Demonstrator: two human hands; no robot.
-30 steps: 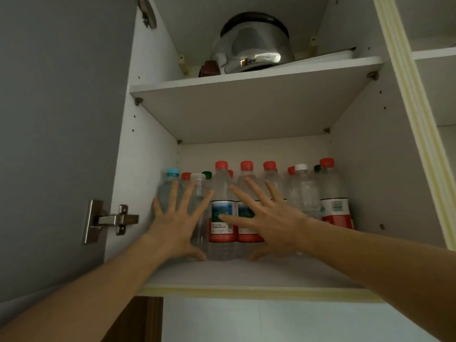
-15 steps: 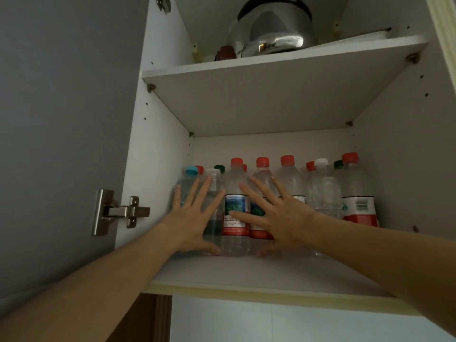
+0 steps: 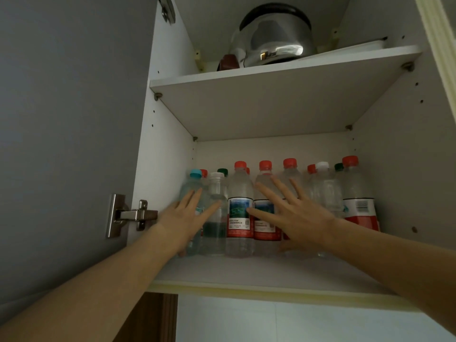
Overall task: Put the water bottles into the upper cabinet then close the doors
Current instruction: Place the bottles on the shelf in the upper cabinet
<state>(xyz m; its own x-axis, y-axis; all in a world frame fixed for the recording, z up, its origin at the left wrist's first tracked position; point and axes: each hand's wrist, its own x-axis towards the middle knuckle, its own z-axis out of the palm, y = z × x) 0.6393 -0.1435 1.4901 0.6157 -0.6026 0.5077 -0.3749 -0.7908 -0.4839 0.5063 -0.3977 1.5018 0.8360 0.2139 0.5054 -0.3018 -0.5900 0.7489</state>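
Observation:
Several clear water bottles [image 3: 239, 208] with red, white, green and blue caps stand upright in rows at the back of the lower shelf [image 3: 259, 270] of the open upper cabinet. My left hand [image 3: 185, 218] lies flat with straight fingers against the blue-capped bottle [image 3: 191, 186] and the white-capped bottle [image 3: 217, 193] at the left. My right hand [image 3: 293, 213] is spread wide, its palm and fingers against the red-labelled bottles in the middle. Neither hand grips anything.
The grey left cabinet door [image 3: 69, 132] stands open, with a metal hinge [image 3: 128, 214] at the cabinet's side wall. A steel pot [image 3: 274, 38] sits on the upper shelf [image 3: 283, 70]. The cabinet's right wall [image 3: 407, 181] is close to the rightmost bottle [image 3: 357, 193].
Both hands stay flat against the bottles. My left hand has slid a little left and turned more sideways. The view has moved closer and shifted right.

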